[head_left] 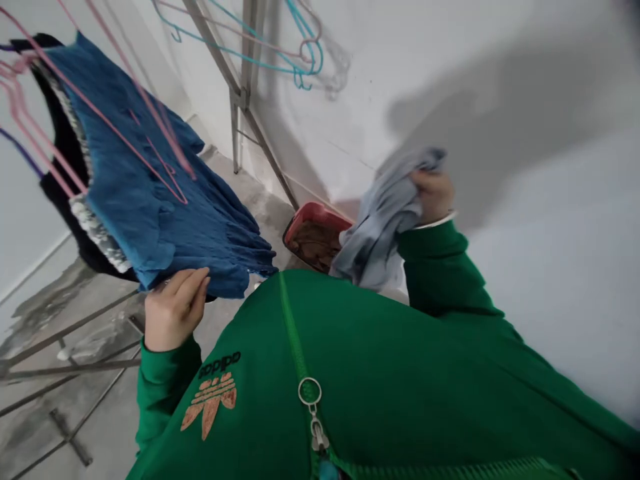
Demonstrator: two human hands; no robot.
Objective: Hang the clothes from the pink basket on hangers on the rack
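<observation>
Left hand [176, 308]: pinching blue dress [195, 223] | Right hand [434, 195]: clutching grey cloth [383, 213] | Advice: steady dress lightly, keep cloth gathered

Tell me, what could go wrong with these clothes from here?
The grey cloth dangles from the right hand, so it might slip or brush the red tub. The left hand is against the edge of the blue dress; a tug could dislodge it. The pink hanger crossing in front might snag fabric.
</observation>
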